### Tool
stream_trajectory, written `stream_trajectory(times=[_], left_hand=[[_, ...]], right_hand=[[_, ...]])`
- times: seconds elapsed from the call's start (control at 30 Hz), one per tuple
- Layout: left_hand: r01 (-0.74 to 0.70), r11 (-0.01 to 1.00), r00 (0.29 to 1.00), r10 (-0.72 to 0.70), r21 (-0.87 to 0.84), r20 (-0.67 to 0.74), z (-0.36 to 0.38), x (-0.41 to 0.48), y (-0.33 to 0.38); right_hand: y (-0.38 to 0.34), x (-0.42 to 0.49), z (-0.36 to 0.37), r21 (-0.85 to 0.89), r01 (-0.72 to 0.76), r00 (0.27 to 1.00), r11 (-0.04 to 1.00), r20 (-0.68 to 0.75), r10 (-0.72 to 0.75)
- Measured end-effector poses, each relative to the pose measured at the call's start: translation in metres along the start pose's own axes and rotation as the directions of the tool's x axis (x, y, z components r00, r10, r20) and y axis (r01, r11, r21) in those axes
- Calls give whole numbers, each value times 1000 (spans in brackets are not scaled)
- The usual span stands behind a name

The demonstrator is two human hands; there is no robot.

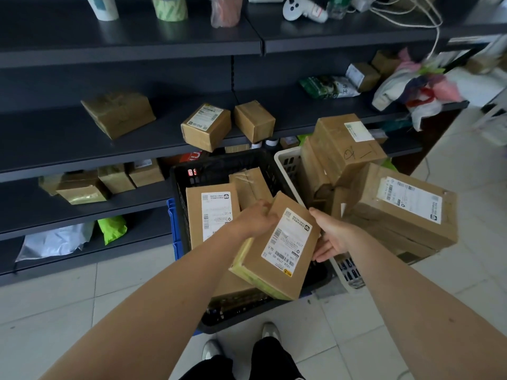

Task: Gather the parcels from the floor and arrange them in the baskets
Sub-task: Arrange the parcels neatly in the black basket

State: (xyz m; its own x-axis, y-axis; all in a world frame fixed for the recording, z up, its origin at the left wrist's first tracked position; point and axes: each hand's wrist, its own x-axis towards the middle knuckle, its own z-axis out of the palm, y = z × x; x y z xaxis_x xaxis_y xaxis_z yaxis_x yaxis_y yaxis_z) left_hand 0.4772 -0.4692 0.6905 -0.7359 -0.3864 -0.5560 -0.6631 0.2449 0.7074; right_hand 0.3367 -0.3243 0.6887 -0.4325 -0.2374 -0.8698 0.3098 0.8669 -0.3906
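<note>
You hold a flat cardboard parcel (277,248) tilted over the near right corner of the black basket (219,165), label side up. Your left hand (256,219) closes on its far left edge, fingers wrapped over the top face; your right hand (333,235) is spread open, palm pressed flat to the right edge, fingers reaching underneath.

The parcel looks stiff and boxy, likely light for its size, since two loose holds carry it. The taped cardboard may be a little slick, so clamp it by opposite edges rather than by the label.

Two parcels already lie inside the black basket toward its far left; the free room appears to be along the near edge. The white basket (286,160) to the right is piled above its rim.
</note>
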Motion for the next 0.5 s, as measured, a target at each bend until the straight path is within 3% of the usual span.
stream_trajectory(times=[0.13,0.2,0.3,0.37,0.5], left_hand=[[48,999,996,-49,12,76,-12,6,1],[80,995,988,-71,-58,140,-14,8,1],[105,980,975,-68,-168,212,-14,14,0],[113,969,975,-65,-222,212,-13,14,2],[176,944,975,-128,-277,182,-20,13,2]], right_hand=[[-27,10,4,-195,196,956,961,-179,-232],[-44,13,10,-250,265,944,931,-130,-304],[-60,20,12,-468,280,931,838,-82,-356],[-69,32,4,-558,250,942,792,-47,-331],[-91,47,-11,-647,179,983,741,151,-107]])
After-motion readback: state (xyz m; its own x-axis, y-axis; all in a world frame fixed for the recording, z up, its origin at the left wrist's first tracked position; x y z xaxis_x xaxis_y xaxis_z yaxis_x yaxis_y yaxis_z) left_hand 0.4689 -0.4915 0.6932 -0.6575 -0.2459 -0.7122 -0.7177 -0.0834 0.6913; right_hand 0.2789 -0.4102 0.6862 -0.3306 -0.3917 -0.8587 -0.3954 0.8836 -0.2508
